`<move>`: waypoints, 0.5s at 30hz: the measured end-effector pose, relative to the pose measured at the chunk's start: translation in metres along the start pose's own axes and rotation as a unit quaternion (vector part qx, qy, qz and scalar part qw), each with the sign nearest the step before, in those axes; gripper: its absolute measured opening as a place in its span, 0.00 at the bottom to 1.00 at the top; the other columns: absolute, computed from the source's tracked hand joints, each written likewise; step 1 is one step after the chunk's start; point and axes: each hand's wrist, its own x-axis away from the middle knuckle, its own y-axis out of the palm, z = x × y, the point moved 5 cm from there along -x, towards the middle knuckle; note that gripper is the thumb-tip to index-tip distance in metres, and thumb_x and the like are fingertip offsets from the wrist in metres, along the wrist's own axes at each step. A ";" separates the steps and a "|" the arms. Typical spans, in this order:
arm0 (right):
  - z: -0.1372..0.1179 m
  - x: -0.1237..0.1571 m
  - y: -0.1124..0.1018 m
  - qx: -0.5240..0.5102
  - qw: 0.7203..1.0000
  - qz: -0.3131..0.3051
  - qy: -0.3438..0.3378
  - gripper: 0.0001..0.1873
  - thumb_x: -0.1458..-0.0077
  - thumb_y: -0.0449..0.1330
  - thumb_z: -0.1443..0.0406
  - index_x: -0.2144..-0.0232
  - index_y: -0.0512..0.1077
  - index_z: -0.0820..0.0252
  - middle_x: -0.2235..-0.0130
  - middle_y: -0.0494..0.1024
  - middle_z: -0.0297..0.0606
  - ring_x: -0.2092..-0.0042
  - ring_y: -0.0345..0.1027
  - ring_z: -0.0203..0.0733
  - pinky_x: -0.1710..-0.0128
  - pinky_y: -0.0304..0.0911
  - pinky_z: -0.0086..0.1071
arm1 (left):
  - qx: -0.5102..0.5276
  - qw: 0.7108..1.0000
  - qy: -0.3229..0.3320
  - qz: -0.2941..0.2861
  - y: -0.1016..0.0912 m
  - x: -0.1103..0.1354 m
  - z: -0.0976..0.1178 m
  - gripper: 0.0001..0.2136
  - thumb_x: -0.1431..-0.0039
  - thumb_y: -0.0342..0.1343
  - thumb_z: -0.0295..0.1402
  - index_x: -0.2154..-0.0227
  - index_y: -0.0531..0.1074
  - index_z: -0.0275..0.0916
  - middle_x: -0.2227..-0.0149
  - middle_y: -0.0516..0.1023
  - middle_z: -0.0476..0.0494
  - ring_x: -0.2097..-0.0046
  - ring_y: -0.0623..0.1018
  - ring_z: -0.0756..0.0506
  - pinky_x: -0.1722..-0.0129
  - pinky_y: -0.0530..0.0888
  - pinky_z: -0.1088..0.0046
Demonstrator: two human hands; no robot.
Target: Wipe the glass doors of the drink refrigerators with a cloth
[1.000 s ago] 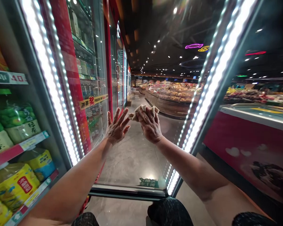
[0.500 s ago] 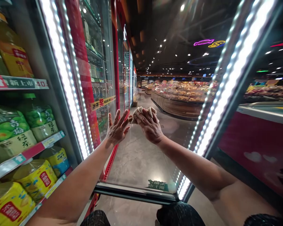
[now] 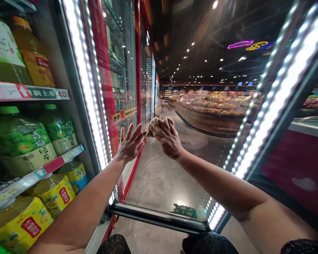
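Observation:
A glass fridge door (image 3: 175,183) with bright LED strips down both sides stands open in front of me. My right hand (image 3: 169,139) presses a crumpled beige cloth (image 3: 150,127) against the pane, its fingers bent over the cloth. Just left of it, my left hand (image 3: 129,144) is spread with the fingers apart and holds nothing. Its palm faces the glass; whether it touches the pane, I cannot tell. A green sticker (image 3: 184,211) shows near the pane's bottom edge.
At my left, fridge shelves hold green tea bottles (image 3: 23,135) and yellow-labelled bottles (image 3: 22,220), with a price rail (image 3: 55,163) between them. Beyond the glass are red-framed fridges (image 3: 140,70) and a curved wooden display counter (image 3: 206,118). A dark red case (image 3: 294,158) stands on the right.
The view has turned slightly left, so the shelves and door frame sit further right. Both hands stay close together near the same height, the right one still on the cloth.

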 end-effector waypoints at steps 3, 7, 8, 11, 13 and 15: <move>0.004 -0.013 -0.002 0.004 1.000 0.004 -0.001 0.28 0.31 0.50 0.70 0.32 0.62 0.51 0.31 0.64 0.36 0.27 0.49 0.47 0.26 0.43 0.50 | -0.005 1.000 0.010 -0.006 -0.002 0.001 -0.007 0.28 0.31 0.49 0.37 0.29 0.56 0.49 0.26 0.51 0.43 0.25 0.37 0.39 0.28 0.36 0.41; 0.006 -0.027 -0.001 0.008 0.999 0.019 0.043 0.28 0.31 0.51 0.70 0.32 0.62 0.51 0.30 0.62 0.37 0.26 0.46 0.49 0.26 0.42 0.53 | -0.013 1.000 0.024 -0.008 -0.003 0.004 -0.018 0.28 0.31 0.49 0.37 0.29 0.56 0.46 0.26 0.50 0.43 0.25 0.35 0.38 0.28 0.36 0.41; 0.002 -0.027 0.002 0.003 0.999 0.016 0.041 0.28 0.32 0.51 0.71 0.32 0.63 0.51 0.30 0.62 0.37 0.26 0.46 0.48 0.26 0.43 0.53 | -0.014 1.000 0.021 -0.008 -0.004 0.005 -0.022 0.28 0.31 0.50 0.37 0.29 0.56 0.46 0.26 0.50 0.43 0.25 0.35 0.38 0.28 0.37 0.41; -0.013 -0.022 0.012 -0.017 1.000 -0.003 0.001 0.28 0.32 0.52 0.72 0.33 0.64 0.50 0.31 0.64 0.36 0.27 0.49 0.46 0.26 0.45 0.51 | -0.013 1.000 0.002 -0.008 -0.005 0.011 -0.033 0.28 0.31 0.50 0.37 0.30 0.57 0.48 0.26 0.51 0.43 0.25 0.37 0.39 0.28 0.39 0.41; -0.019 -0.024 0.017 -0.025 0.999 -0.014 -0.023 0.27 0.32 0.52 0.72 0.34 0.66 0.51 0.32 0.65 0.36 0.28 0.51 0.47 0.26 0.46 0.51 | -0.013 1.000 -0.008 -0.011 -0.007 0.014 -0.039 0.28 0.31 0.50 0.37 0.30 0.58 0.48 0.27 0.52 0.43 0.25 0.38 0.39 0.28 0.41 0.41; -0.019 -0.033 0.017 -0.026 0.999 -0.018 -0.030 0.27 0.32 0.52 0.72 0.34 0.66 0.51 0.32 0.65 0.35 0.27 0.50 0.47 0.26 0.46 0.51 | -0.014 1.000 -0.010 -0.015 -0.009 0.016 -0.046 0.27 0.31 0.50 0.36 0.30 0.58 0.48 0.27 0.53 0.43 0.25 0.39 0.38 0.28 0.41 0.40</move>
